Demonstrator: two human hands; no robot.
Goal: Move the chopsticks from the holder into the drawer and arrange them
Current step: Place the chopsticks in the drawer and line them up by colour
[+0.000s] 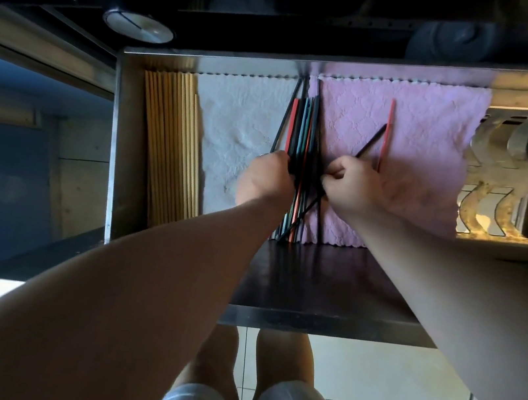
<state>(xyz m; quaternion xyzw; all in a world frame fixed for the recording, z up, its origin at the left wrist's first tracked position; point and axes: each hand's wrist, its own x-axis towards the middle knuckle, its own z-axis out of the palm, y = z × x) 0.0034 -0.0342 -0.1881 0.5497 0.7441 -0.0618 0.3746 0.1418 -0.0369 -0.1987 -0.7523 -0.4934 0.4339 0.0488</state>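
Observation:
An open metal drawer (pixel 116 128) is lined with a white cloth (pixel 237 119) and a pink cloth (pixel 424 163). A bunch of black, red and teal chopsticks (pixel 305 127) lies lengthwise along the seam between the cloths. My left hand (pixel 268 174) curls around the bunch's left side. My right hand (pixel 349 185) pinches a black chopstick (pixel 374 140) that slants across the pink cloth. A single red chopstick (pixel 386 132) lies apart on the pink cloth. Pale wooden chopsticks (pixel 169 146) lie in a neat row along the drawer's left wall.
A metal rack with curved slots (pixel 516 170) fills the drawer's right side. A round black knob (pixel 138 26) sits on the dark counter above. My legs and a tiled floor (pixel 365 382) show below the drawer's front edge.

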